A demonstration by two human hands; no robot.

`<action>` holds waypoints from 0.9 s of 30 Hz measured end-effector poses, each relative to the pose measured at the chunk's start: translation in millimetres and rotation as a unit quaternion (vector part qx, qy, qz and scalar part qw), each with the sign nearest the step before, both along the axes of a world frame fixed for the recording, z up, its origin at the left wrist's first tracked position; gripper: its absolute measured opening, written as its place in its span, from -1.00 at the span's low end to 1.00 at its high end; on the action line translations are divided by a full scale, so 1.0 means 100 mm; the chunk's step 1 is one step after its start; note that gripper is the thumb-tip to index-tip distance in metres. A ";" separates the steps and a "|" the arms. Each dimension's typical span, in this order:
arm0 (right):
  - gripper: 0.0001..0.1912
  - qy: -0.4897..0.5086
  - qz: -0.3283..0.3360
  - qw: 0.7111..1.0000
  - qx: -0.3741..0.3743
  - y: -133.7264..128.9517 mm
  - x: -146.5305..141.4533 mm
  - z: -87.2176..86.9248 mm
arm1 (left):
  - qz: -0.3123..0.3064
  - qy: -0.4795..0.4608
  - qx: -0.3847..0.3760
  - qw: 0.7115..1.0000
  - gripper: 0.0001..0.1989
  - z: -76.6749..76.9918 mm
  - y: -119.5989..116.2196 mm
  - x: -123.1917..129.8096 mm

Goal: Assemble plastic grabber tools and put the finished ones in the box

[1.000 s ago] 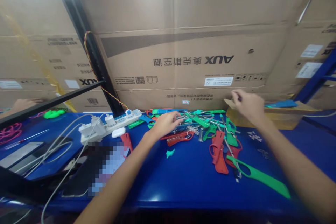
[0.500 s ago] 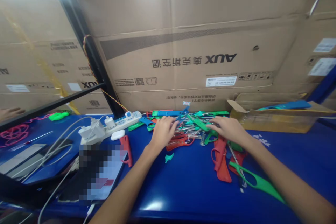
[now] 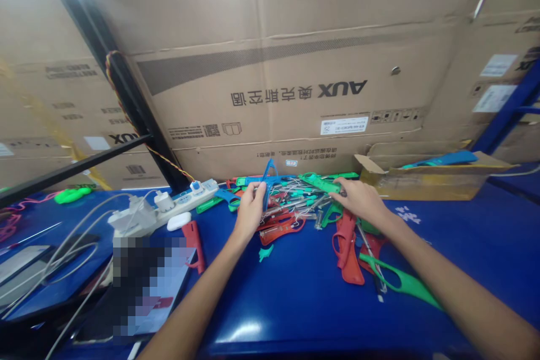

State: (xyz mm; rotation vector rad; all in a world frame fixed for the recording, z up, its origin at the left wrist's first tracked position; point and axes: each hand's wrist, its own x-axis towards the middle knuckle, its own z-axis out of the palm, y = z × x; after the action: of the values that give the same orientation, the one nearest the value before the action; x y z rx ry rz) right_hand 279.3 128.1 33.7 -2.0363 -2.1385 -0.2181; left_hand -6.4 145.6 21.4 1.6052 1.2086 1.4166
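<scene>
Apparently to keep it out of the tangle, the left hand (image 3: 251,208) pinches a blue plastic piece (image 3: 267,196) upright above the pile (image 3: 301,201) at the far side of the surface (image 3: 295,287). The right hand's (image 3: 360,199) narrow grip has a green piece (image 3: 320,183) by its right end, probably leaving its length uncovered, above the pile's right part.

back cardboard (image 3: 287,62) reads aux 奥克斯空调; left cardboard (image 3: 90,121), aux
</scene>
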 end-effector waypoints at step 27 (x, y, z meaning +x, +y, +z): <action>-0.87 0.067 0.242 0.950 -0.185 -0.18 0.01 0.16 | 0.221 0.354 0.016 0.909 -0.68 0.12 0.05 -0.43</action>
State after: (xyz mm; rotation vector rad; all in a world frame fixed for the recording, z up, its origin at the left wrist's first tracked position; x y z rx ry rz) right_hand 280.8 110.2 49.6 -1.5408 -2.6486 0.4062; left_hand -49.3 150.4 33.5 2.0398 2.0815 1.1144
